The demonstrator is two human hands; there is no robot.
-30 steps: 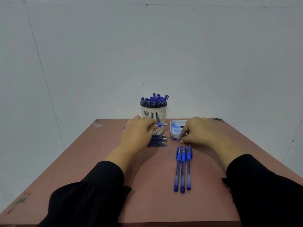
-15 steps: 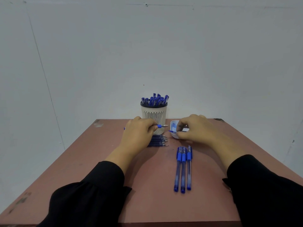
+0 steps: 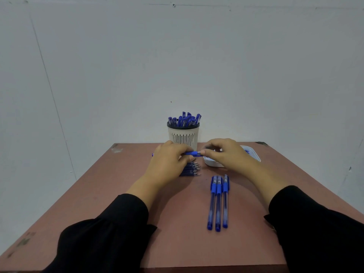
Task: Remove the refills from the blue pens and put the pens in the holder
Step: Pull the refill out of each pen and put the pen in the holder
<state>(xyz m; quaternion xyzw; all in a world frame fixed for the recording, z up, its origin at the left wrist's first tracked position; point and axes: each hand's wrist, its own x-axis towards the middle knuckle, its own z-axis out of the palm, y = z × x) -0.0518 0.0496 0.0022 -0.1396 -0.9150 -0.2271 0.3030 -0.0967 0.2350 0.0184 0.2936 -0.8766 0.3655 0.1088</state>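
Observation:
My left hand (image 3: pixel 169 164) grips a blue pen (image 3: pixel 192 153) held level, its tip pointing right. My right hand (image 3: pixel 226 154) pinches that pen's tip end. Behind both hands stands a white slotted holder (image 3: pixel 183 135) with a dark rim, filled with several blue pens (image 3: pixel 185 120). A pile of several blue refills (image 3: pixel 192 170) lies on the table under my left hand. Three capped blue pens (image 3: pixel 218 201) lie side by side in the middle of the table.
A small white tray (image 3: pixel 254 153) with blue bits sits at the back right, partly behind my right hand. The reddish-brown table (image 3: pixel 118 194) ends close behind the holder, and a pale wall rises beyond it. Black sleeves cover both forearms.
My right hand has left the white tray and moved left to the tip of the pen in my left hand. The left hand has barely shifted.

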